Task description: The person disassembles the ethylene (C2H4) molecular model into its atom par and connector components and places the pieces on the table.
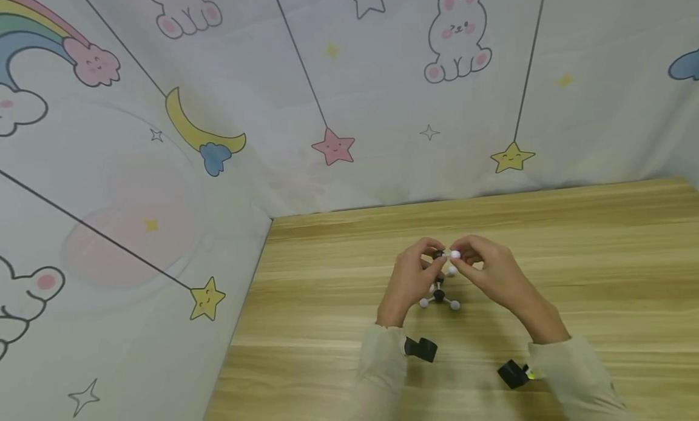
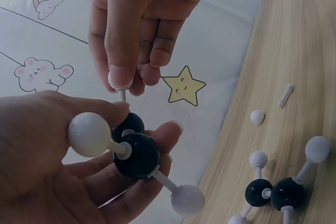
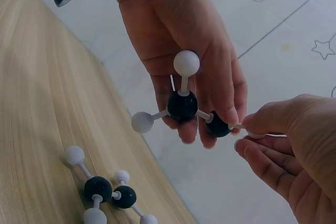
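My left hand grips a ball-and-stick molecule model by one of its black balls, thumb on one side and fingers on the other. The model's other black ball bears white balls on short sticks. With thumb and fingertips, my right hand pinches a white ball at the end of a stick that meets the gripped black ball. Fingers cover most of that white ball in both wrist views. Below the hands, a second model of black and white balls rests on the table.
A loose white ball and a pale connector stick lie on the wood-grain table. Black wrist cameras sit under both sleeves. A printed curtain stands behind the table and to its left.
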The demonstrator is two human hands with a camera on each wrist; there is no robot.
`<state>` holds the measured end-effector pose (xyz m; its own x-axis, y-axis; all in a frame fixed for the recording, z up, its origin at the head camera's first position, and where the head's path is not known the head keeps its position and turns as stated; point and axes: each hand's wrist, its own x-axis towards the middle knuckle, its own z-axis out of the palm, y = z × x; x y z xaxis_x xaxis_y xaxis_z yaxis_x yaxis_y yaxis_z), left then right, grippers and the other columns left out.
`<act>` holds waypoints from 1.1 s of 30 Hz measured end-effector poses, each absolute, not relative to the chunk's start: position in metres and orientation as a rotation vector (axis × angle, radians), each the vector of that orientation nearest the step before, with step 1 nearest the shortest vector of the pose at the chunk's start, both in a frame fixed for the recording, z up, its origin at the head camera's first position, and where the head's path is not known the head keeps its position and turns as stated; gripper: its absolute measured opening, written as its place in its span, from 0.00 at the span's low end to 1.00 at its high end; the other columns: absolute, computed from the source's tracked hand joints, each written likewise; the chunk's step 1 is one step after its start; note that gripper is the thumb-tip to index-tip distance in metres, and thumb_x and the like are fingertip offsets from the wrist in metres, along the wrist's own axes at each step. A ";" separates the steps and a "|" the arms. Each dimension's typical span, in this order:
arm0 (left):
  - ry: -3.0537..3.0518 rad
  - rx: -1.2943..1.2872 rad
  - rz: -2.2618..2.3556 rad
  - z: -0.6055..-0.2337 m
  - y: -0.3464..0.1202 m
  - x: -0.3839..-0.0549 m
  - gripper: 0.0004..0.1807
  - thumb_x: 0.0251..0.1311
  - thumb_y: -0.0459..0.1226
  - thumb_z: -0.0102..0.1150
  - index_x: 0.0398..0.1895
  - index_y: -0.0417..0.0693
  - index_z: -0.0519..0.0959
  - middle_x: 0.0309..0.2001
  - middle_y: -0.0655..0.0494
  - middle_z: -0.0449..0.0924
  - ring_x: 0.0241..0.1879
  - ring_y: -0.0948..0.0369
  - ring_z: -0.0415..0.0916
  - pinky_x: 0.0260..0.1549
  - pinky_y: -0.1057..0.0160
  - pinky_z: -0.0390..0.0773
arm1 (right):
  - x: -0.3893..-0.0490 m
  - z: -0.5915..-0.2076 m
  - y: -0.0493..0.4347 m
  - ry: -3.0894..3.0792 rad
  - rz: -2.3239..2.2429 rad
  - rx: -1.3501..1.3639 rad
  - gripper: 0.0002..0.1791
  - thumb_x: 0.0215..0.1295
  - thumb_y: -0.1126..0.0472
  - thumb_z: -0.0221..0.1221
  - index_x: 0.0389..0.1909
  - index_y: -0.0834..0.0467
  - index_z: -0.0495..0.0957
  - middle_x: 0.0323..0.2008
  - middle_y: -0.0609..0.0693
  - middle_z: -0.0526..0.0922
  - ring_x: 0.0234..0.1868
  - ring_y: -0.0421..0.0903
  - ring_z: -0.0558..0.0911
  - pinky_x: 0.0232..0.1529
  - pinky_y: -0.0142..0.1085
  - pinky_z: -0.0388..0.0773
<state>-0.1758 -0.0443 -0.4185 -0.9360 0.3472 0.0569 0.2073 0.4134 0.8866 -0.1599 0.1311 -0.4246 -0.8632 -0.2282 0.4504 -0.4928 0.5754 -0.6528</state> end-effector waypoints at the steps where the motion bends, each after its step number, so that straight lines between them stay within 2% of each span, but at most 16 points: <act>1: 2.518 0.500 1.554 -0.418 -0.044 -0.176 0.11 0.67 0.38 0.54 0.51 0.52 0.77 0.46 0.52 0.79 0.32 0.52 0.85 0.23 0.70 0.77 | -0.160 -0.424 0.131 -2.495 1.179 0.592 0.07 0.63 0.66 0.61 0.41 0.61 0.78 0.34 0.48 0.83 0.31 0.38 0.80 0.36 0.34 0.80; 4: 2.515 0.512 1.541 -0.418 -0.045 -0.175 0.10 0.68 0.39 0.54 0.49 0.54 0.78 0.45 0.54 0.79 0.29 0.56 0.84 0.23 0.70 0.77 | -0.159 -0.424 0.132 -2.495 1.189 0.597 0.07 0.64 0.66 0.61 0.42 0.61 0.78 0.35 0.49 0.83 0.32 0.39 0.81 0.36 0.34 0.80; 8: 2.523 0.538 1.530 -0.416 -0.046 -0.175 0.07 0.67 0.38 0.55 0.45 0.53 0.80 0.44 0.56 0.77 0.23 0.67 0.81 0.23 0.70 0.78 | -0.158 -0.426 0.134 -2.494 1.199 0.604 0.07 0.64 0.66 0.60 0.42 0.60 0.78 0.35 0.49 0.83 0.32 0.40 0.82 0.37 0.34 0.80; 11: 2.536 0.563 1.515 -0.415 -0.046 -0.174 0.06 0.67 0.38 0.56 0.44 0.52 0.80 0.42 0.56 0.76 0.22 0.71 0.79 0.24 0.71 0.77 | -0.158 -0.427 0.137 -2.506 1.196 0.603 0.06 0.65 0.65 0.60 0.42 0.60 0.78 0.36 0.49 0.84 0.33 0.41 0.83 0.37 0.34 0.81; 20: 2.624 0.634 1.427 -0.414 -0.044 -0.173 0.06 0.66 0.36 0.55 0.43 0.49 0.80 0.40 0.54 0.75 0.21 0.67 0.81 0.22 0.73 0.76 | -0.159 -0.431 0.144 -2.540 1.250 0.567 0.06 0.67 0.60 0.59 0.41 0.57 0.79 0.35 0.48 0.85 0.33 0.41 0.84 0.35 0.33 0.80; 28: 2.684 0.646 1.341 -0.412 -0.041 -0.172 0.07 0.67 0.37 0.55 0.43 0.48 0.81 0.39 0.53 0.75 0.18 0.76 0.74 0.21 0.74 0.75 | -0.159 -0.434 0.147 -2.544 1.281 0.541 0.07 0.67 0.60 0.59 0.42 0.57 0.79 0.35 0.49 0.85 0.34 0.38 0.83 0.34 0.32 0.80; 33: 2.687 0.607 1.350 -0.412 -0.040 -0.172 0.07 0.67 0.36 0.55 0.42 0.48 0.81 0.36 0.55 0.79 0.17 0.66 0.79 0.17 0.73 0.73 | -0.161 -0.437 0.148 -2.572 1.316 0.515 0.08 0.67 0.58 0.58 0.43 0.56 0.79 0.35 0.49 0.85 0.35 0.38 0.83 0.35 0.33 0.79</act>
